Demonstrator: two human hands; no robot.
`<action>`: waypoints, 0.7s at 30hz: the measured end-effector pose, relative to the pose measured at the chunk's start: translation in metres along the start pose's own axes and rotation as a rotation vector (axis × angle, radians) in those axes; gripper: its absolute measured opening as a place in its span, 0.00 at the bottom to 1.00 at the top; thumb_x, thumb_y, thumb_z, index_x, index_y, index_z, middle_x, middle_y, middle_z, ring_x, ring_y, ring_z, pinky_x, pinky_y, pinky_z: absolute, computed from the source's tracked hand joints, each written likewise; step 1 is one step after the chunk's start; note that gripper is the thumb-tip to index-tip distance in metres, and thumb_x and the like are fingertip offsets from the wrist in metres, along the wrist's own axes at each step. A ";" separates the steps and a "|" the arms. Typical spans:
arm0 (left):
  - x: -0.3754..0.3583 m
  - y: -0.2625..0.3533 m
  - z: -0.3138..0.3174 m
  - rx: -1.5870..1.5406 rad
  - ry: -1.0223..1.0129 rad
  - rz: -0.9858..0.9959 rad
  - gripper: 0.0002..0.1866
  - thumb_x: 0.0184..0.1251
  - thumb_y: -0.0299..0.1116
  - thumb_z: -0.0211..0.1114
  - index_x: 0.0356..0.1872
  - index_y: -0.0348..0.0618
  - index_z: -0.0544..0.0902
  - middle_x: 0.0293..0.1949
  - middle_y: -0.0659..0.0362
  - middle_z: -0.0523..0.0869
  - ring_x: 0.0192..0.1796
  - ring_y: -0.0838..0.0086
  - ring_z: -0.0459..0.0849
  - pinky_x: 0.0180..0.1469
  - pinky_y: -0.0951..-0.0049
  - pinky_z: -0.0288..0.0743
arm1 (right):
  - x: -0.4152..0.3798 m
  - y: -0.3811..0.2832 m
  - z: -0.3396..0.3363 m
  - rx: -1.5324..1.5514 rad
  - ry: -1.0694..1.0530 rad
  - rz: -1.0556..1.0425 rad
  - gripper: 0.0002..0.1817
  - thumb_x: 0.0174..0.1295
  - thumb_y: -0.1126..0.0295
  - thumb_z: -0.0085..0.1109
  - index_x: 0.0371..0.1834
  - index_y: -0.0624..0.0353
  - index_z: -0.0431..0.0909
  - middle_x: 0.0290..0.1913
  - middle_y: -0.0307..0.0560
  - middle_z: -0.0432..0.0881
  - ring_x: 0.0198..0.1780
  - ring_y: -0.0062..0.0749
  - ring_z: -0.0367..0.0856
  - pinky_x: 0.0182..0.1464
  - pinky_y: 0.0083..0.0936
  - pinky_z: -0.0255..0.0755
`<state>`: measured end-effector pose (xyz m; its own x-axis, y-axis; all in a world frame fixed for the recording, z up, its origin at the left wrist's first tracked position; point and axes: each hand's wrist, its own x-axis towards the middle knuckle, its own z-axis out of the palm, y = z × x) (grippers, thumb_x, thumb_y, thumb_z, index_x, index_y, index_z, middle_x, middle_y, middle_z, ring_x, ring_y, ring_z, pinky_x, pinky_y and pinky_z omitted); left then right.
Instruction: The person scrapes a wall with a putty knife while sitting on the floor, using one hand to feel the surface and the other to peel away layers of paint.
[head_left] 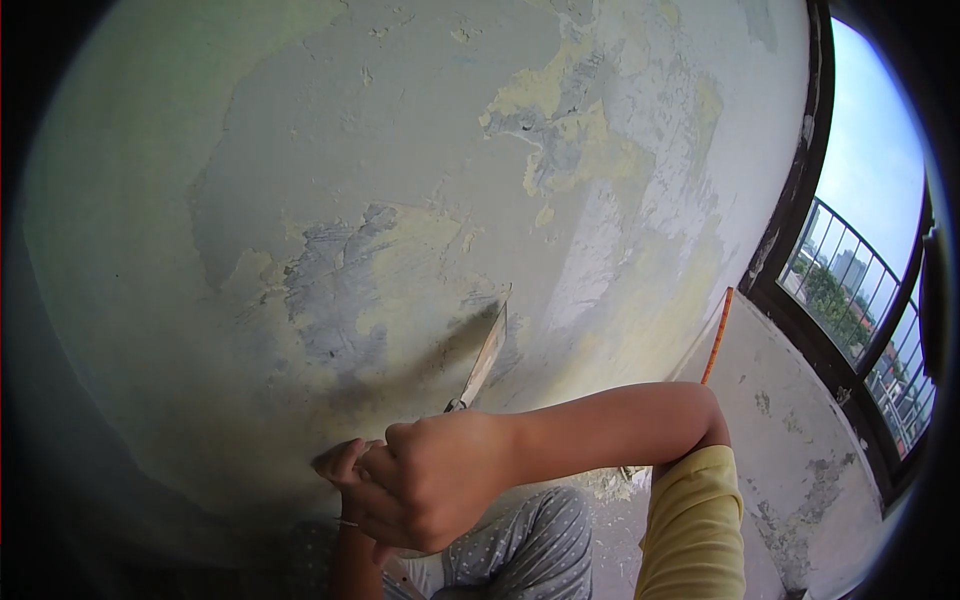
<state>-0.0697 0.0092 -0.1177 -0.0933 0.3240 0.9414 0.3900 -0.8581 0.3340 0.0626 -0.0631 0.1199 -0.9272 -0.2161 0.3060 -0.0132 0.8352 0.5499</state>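
My right hand is closed around the handle of a scraper. Its light, worn blade points up and to the right, with the tip at the wall. Behind and left of the right hand is my left hand, partly covered by it. The left fingers look curled against the right hand; whatever they grip is hidden. Around the blade the wall is patchy, with grey rough areas, pale yellow remains and peeled edges. A dark shadow falls left of the blade.
On the right, a dark-framed window shows a railing and buildings outside. An orange strip stands upright near the corner by a scuffed low wall. My legs in grey dotted trousers are folded below, close to the wall.
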 end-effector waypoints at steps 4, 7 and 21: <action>0.027 0.028 0.002 0.615 0.208 0.345 0.15 0.70 0.42 0.62 0.27 0.43 0.78 0.16 0.62 0.74 0.16 0.75 0.69 0.20 0.73 0.67 | -0.001 -0.001 0.007 -0.004 0.091 -0.013 0.21 0.60 0.52 0.59 0.21 0.58 0.79 0.23 0.43 0.75 0.23 0.29 0.76 0.19 0.20 0.66; 0.024 0.023 0.005 0.594 0.204 0.327 0.11 0.69 0.40 0.62 0.31 0.44 0.78 0.21 0.61 0.73 0.21 0.73 0.69 0.24 0.71 0.67 | 0.008 -0.019 -0.004 -0.023 0.016 -0.085 0.18 0.58 0.54 0.60 0.20 0.58 0.79 0.23 0.43 0.75 0.24 0.30 0.77 0.19 0.21 0.67; -0.018 0.020 0.010 0.388 0.112 0.130 0.16 0.62 0.30 0.62 0.51 0.56 0.75 0.53 0.59 0.70 0.50 0.64 0.71 0.50 0.59 0.66 | 0.011 0.010 -0.008 0.029 0.169 -0.018 0.12 0.48 0.65 0.58 0.16 0.58 0.70 0.21 0.42 0.72 0.20 0.27 0.73 0.18 0.27 0.69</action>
<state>-0.0511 -0.0102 -0.1288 -0.1117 0.1593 0.9809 0.7187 -0.6687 0.1904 0.0554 -0.0605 0.1349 -0.8505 -0.3111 0.4241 -0.0420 0.8439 0.5348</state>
